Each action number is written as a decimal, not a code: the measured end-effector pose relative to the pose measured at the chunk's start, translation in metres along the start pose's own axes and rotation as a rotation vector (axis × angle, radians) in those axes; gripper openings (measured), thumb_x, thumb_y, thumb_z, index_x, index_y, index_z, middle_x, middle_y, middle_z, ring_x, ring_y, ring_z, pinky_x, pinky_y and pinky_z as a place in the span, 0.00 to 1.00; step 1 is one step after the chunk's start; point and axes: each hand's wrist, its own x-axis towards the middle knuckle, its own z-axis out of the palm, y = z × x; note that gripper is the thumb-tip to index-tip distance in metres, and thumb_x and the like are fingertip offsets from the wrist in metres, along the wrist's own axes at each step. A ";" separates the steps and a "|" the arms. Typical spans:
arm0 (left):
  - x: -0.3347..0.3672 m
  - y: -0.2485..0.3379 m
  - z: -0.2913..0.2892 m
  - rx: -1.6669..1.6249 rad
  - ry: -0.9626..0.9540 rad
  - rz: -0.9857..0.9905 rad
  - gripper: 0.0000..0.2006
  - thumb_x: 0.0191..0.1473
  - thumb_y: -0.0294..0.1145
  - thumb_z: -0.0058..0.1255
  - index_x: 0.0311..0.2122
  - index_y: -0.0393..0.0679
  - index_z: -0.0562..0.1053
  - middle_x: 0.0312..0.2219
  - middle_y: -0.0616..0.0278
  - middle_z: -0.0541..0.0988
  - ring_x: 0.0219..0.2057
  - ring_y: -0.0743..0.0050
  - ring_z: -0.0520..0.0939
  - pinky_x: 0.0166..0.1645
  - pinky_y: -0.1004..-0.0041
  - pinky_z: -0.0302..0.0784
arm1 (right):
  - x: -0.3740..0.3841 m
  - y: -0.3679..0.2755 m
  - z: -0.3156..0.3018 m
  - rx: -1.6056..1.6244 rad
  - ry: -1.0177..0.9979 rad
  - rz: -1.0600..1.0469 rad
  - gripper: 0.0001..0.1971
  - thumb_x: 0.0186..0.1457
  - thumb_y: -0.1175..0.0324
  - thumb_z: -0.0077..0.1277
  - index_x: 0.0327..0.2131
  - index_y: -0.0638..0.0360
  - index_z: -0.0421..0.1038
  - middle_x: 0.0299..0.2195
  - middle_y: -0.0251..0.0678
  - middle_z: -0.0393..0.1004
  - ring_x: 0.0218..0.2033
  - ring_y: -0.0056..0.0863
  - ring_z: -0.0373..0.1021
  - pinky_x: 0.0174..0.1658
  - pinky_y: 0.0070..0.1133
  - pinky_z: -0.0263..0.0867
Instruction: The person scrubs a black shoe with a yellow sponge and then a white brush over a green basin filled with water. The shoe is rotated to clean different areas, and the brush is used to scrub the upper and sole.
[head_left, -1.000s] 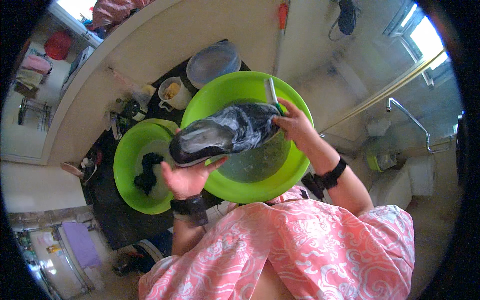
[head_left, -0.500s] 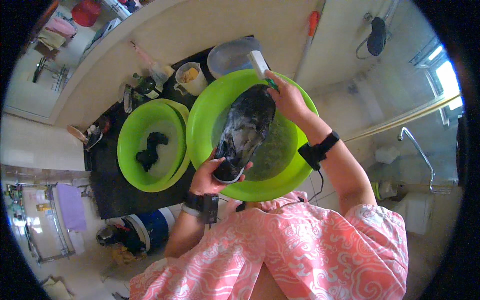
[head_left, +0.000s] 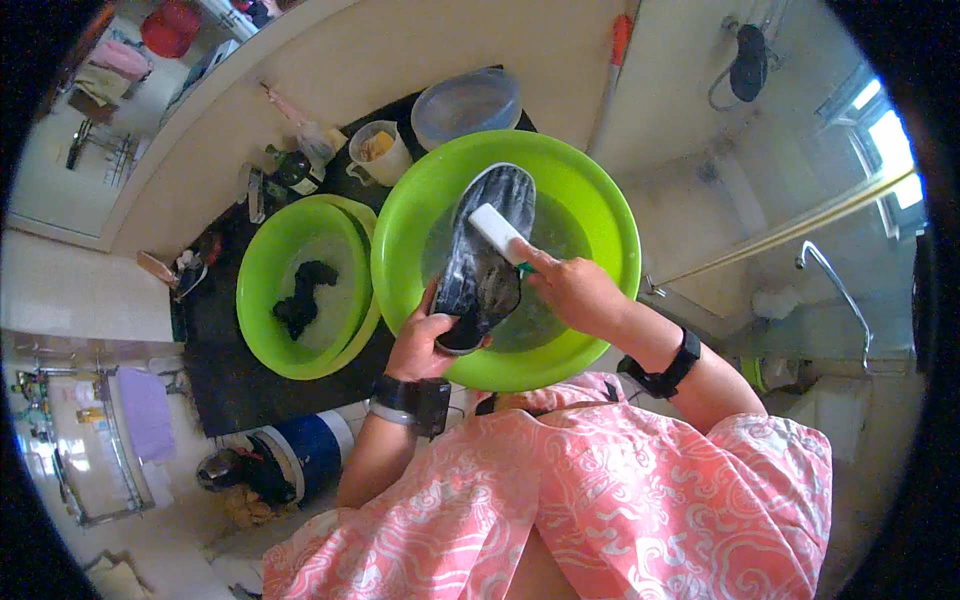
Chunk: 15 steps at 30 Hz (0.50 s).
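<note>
A black shoe (head_left: pixel 462 270) with a pale sole edge, streaked with white suds, is tilted over a large green basin (head_left: pixel 610 220) of cloudy water. My left hand (head_left: pixel 416 345) is closed round its near end, thumb on top and fingers partly hidden underneath. In my right hand (head_left: pixel 580 295) is a scrubbing brush (head_left: pixel 494 230) with a white back and a bit of green by the fingers. The brush lies against the middle of the shoe, its bristles out of sight.
Left on the dark counter (head_left: pixel 225 390), a second green basin (head_left: pixel 250 330) holds a wet black cloth-like item (head_left: pixel 300 300). Behind stand a white mug (head_left: pixel 390 165) with something yellow inside, a dark bottle (head_left: pixel 295 172) and a clear plastic tub (head_left: pixel 465 108). A blue-and-white cylinder (head_left: pixel 315 455) is below left.
My right hand has brought the brush down from the basin's far rim onto the shoe. The shoe has turned in my left hand and shows a different side.
</note>
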 end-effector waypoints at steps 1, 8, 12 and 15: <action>0.001 0.000 0.000 -0.118 -0.013 -0.025 0.37 0.46 0.23 0.44 0.64 0.48 0.52 0.52 0.50 0.70 0.47 0.50 0.77 0.44 0.49 0.78 | 0.001 0.000 0.002 -0.001 -0.007 0.039 0.28 0.59 0.65 0.41 0.63 0.42 0.50 0.26 0.51 0.74 0.27 0.52 0.73 0.30 0.42 0.69; 0.004 0.001 0.004 -0.508 -0.013 -0.148 0.38 0.46 0.19 0.42 0.65 0.50 0.52 0.52 0.50 0.70 0.48 0.49 0.76 0.45 0.48 0.78 | 0.036 -0.004 -0.004 0.101 0.281 0.047 0.30 0.60 0.62 0.42 0.64 0.42 0.46 0.44 0.54 0.70 0.40 0.56 0.71 0.43 0.42 0.68; 0.007 0.001 0.003 -0.619 -0.048 -0.144 0.37 0.46 0.17 0.39 0.64 0.52 0.51 0.54 0.50 0.67 0.50 0.49 0.75 0.46 0.49 0.78 | 0.036 -0.034 -0.014 0.008 0.143 0.089 0.28 0.61 0.52 0.39 0.63 0.41 0.49 0.36 0.52 0.75 0.37 0.53 0.73 0.40 0.43 0.69; 0.010 -0.002 0.000 -0.637 -0.076 -0.146 0.36 0.48 0.16 0.38 0.64 0.52 0.51 0.54 0.51 0.66 0.51 0.49 0.74 0.47 0.50 0.78 | 0.029 -0.054 -0.013 -0.032 0.087 0.063 0.25 0.62 0.48 0.37 0.60 0.39 0.55 0.33 0.53 0.76 0.34 0.49 0.75 0.35 0.41 0.70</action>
